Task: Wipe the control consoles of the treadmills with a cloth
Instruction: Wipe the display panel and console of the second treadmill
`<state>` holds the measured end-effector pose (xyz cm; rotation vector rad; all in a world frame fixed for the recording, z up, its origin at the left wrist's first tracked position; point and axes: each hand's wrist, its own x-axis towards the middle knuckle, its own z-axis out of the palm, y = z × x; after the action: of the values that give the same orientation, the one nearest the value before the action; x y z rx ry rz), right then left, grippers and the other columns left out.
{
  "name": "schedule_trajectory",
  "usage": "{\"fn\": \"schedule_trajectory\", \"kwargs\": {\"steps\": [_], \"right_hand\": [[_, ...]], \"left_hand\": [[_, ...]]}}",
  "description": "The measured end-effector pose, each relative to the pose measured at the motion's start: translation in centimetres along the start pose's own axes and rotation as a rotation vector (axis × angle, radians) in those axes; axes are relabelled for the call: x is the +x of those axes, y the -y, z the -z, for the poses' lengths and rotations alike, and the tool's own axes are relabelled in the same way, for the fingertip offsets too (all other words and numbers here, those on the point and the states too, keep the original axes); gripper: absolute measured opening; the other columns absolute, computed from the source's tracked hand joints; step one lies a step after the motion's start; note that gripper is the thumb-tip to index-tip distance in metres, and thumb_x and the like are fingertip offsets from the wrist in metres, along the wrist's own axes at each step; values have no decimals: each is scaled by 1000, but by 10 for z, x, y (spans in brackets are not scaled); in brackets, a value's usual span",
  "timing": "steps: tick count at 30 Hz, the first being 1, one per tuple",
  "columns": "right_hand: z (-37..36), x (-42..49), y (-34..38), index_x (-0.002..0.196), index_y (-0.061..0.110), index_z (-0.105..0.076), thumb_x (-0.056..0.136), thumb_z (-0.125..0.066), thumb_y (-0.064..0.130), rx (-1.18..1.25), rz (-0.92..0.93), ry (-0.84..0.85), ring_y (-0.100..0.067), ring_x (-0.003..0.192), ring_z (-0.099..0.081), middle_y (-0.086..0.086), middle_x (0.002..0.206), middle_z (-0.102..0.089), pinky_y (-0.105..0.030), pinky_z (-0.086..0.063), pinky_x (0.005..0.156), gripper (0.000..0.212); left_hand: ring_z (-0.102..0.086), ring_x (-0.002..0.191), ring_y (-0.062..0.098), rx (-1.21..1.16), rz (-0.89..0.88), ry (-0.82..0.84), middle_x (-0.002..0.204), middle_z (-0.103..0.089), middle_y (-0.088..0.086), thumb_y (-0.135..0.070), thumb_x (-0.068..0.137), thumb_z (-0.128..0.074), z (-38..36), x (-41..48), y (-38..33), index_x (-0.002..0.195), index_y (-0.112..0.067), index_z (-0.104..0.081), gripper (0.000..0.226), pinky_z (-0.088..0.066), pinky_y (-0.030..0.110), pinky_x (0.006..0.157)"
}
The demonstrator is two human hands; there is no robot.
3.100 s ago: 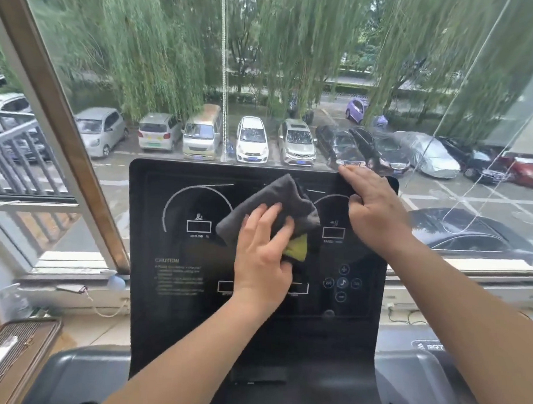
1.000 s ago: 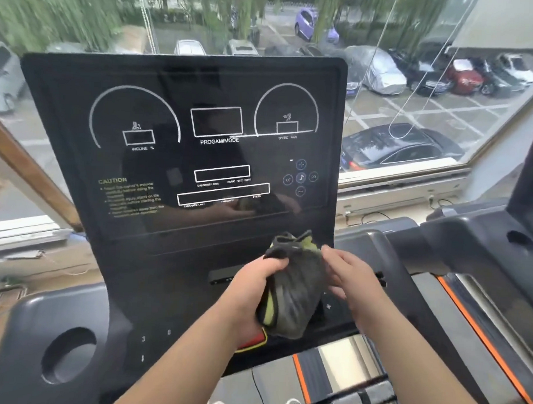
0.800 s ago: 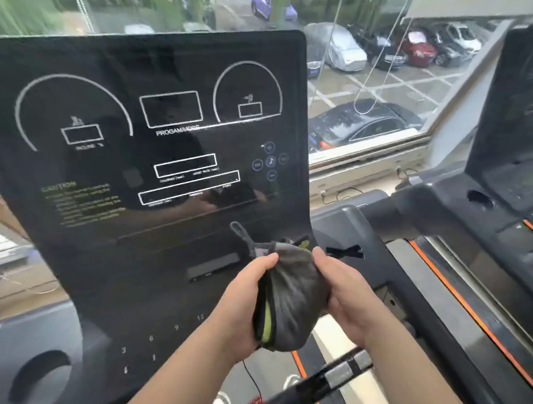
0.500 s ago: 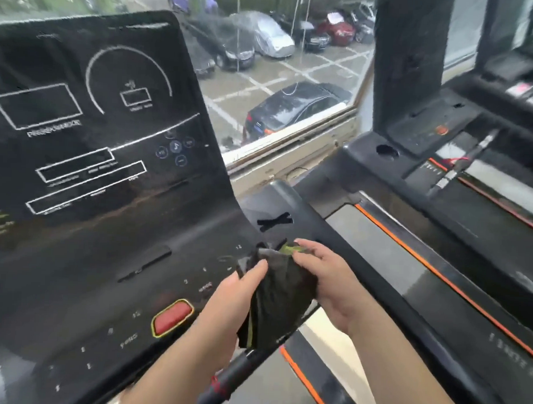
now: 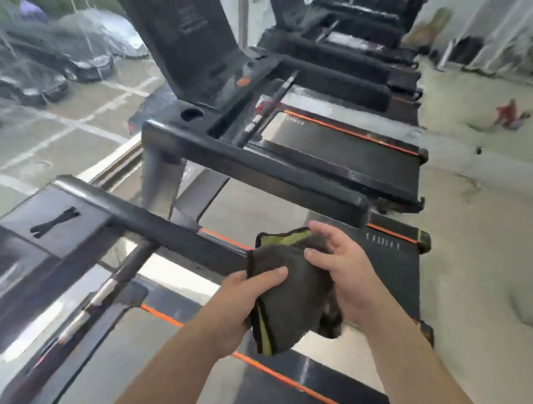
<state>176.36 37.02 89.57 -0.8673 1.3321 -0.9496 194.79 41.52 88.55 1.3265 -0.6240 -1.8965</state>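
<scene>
Left hand (image 5: 240, 300) grips the bunched cloth (image 5: 289, 296) from the left, thumb laid over the top. Right hand (image 5: 347, 274) holds the other side, fingers curled into the fabric. It's a dark grey cloth with a yellow-green edge, up in the air between both hands, above the treadmill belt (image 5: 390, 266). The neighbouring console (image 5: 186, 42) stands well apart, up by the window (image 5: 51, 103).

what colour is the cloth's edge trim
Yellow-green trim on a dark grey cloth, clearest in the head view.
</scene>
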Motion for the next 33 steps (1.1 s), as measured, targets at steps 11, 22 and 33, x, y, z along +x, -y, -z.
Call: {"fn": "schedule_trajectory", "kwargs": {"steps": [11,22,33], "right_hand": [[172,-18,-29,117,21,-73,104,-60,41,-28,-186,-220,-19,97,-77,-3,105,-80,-43,-63,89,27],[230,20,-14,116,24,-72,99,-67,42,55,-186,-425,-12,96,-77,4,103,-80,-41,-63,89,25],[373,109,9,109,21,-74,99,-63,51,57,-236,-355,-23,98,-77,-2,99,-80,-37,-65,74,33]], "left_hand": [[-73,111,35,43,146,119,115,-78,16,-25,92,-74,-162,68,23,118,-12,-76,30,-55,49,102],[-71,114,27,146,232,178,117,-77,9,-35,92,-74,-229,147,19,129,-15,-65,43,-56,41,91],[-73,111,29,175,241,113,114,-78,11,-35,92,-74,-367,247,28,129,-13,-65,44,-58,42,88]]}}
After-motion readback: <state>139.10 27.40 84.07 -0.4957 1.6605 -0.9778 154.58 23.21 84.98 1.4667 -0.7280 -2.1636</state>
